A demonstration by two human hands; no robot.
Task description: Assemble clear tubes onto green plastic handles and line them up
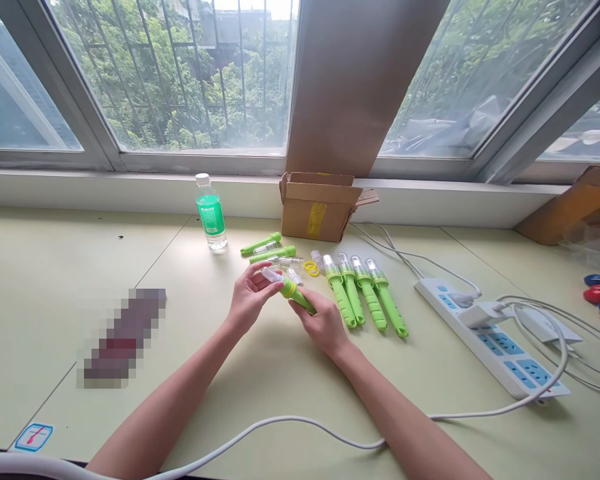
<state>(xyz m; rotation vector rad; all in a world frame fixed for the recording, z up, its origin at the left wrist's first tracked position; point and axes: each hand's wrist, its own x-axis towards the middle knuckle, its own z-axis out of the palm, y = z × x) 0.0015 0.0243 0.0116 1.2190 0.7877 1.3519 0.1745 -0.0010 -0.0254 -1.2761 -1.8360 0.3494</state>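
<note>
A green stick with a yellow ring and a clear ribbed top (291, 291) is held between my hands, tilted with its clear end up and to the left. My left hand (249, 298) pinches the clear end between thumb and fingers. My right hand (324, 323) is wrapped round the green handle. To the right lie several similar green sticks with clear tops (366, 293), side by side. Beyond my hands are loose green handles (273, 254), clear plastic pieces (267, 248), yellow rings (311, 268) and a clear cap (317, 259).
A water bottle (211, 217) and an open cardboard box (317, 208) stand toward the window. On the right lies a white power strip (490, 340) with plugs and cables. A white cable (290, 419) crosses the near table. A blurred dark object (125, 337) lies left.
</note>
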